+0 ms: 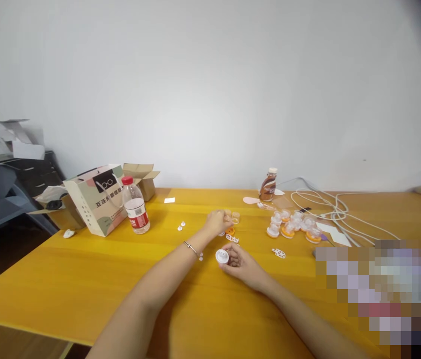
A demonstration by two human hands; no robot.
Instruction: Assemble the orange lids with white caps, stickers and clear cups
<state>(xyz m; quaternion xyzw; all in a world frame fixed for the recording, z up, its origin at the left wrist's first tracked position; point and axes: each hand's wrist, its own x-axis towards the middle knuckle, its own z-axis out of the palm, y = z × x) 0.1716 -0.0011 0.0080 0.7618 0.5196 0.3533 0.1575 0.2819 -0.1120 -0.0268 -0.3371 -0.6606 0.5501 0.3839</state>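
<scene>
My right hand (240,265) holds a white round plastic part (222,256), its hollow, ribbed side facing up and towards me. Farther forward, my left hand (216,223) is reached out with its fingers curled on a clear plastic cup (227,215); its fingertips are partly hidden. Another clear cup (235,217) stands just right of those fingers. Under and beside the left hand lie an orange ring (230,231) and a flat white cut-out piece (232,239). Small white pieces (201,257) lie by my left wrist, which wears a bracelet.
Several clear-and-orange assemblies (288,230) cluster at right, near white cables (339,212) and a brown drink bottle (268,185). Another flat white piece (279,253) lies closer. At left stand a water bottle (135,209), a paper bag (98,204) and a cardboard box (145,179).
</scene>
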